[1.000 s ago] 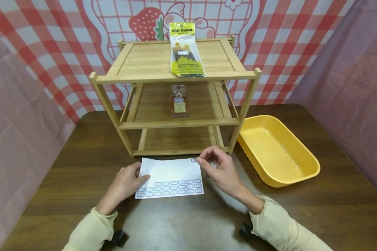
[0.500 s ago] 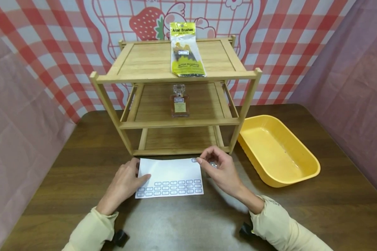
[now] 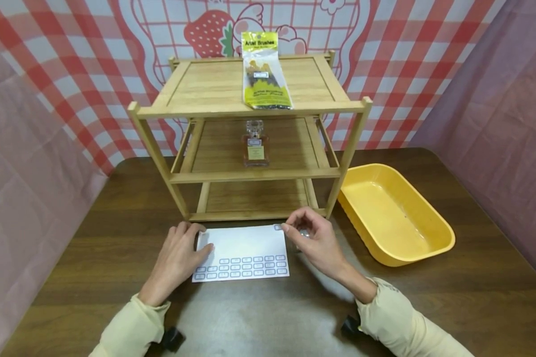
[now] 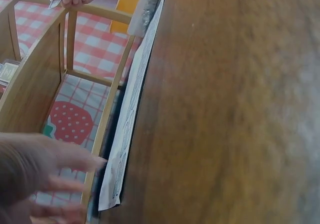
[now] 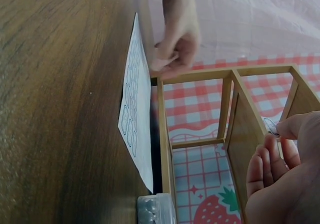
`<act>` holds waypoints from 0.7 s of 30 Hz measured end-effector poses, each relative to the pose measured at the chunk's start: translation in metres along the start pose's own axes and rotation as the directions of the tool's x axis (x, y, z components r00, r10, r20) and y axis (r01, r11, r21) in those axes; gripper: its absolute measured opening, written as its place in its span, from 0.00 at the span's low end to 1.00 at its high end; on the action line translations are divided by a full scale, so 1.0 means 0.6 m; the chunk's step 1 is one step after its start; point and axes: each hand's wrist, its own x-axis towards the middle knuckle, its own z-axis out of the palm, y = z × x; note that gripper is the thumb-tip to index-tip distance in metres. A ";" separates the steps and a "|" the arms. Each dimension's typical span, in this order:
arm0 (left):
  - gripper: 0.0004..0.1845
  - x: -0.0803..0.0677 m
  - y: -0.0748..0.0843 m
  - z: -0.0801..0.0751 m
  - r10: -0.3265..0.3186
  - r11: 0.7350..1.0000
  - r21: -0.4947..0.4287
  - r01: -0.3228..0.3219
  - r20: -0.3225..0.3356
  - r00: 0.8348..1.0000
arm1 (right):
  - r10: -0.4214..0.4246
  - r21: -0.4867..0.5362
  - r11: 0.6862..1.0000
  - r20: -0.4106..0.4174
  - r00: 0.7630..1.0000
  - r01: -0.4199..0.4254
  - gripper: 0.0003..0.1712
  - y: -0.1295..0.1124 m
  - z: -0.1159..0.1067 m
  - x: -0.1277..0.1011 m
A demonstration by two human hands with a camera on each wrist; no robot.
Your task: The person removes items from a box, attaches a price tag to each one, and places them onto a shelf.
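Between thumb and index finger, my right hand (image 3: 314,243) pinches a small blue-bordered sticker label (image 5: 270,126), held above the table. A white sticker sheet (image 3: 245,243) lies flat before the shelf, with rows of bordered labels along its near side. Over the sheet's left edge is my left hand (image 3: 176,255); its fingers look loose and apart from the paper in the left wrist view. A small clear plastic box (image 5: 156,210) with shiny contents stands right of the sheet, mostly hidden under my right hand in the head view.
A three-tier wooden shelf (image 3: 254,176) stands behind the sheet. Its top bears an artist brush pack (image 3: 266,91), its middle tier a perfume bottle (image 3: 255,148); both carry labels. A yellow plastic tub (image 3: 395,218) sits at the right. Checked cloth (image 3: 406,59) hangs behind.
My left hand has let go of the sheet's left edge and shifted slightly up, its fingers coming over the far corner. The right hand, still pinching the label, has barely moved.
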 end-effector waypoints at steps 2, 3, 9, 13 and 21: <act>0.15 0.002 0.004 0.002 0.072 0.995 -0.061 -0.075 -0.048 0.996 | 0.004 -0.002 1.000 0.003 1.000 -0.004 0.06 0.001 -0.001 0.000; 0.13 0.004 0.007 0.004 0.110 0.988 -0.097 -0.117 -0.073 0.991 | 0.004 -0.003 1.000 0.004 1.000 -0.004 0.06 0.001 -0.001 0.000; 0.06 0.014 0.040 0.005 0.281 0.902 -0.290 -0.321 -0.171 0.944 | 0.008 -0.008 1.000 0.008 1.000 -0.008 0.06 0.001 0.000 0.001; 0.04 0.021 0.070 0.001 0.330 0.839 -0.391 -0.377 -0.186 0.926 | 0.023 0.004 1.000 0.013 1.000 -0.024 0.05 0.001 0.002 0.000; 0.02 0.035 0.123 0.006 0.372 0.751 -0.549 -0.367 -0.107 0.922 | 0.036 0.041 0.998 0.034 0.999 -0.038 0.05 0.000 0.006 -0.001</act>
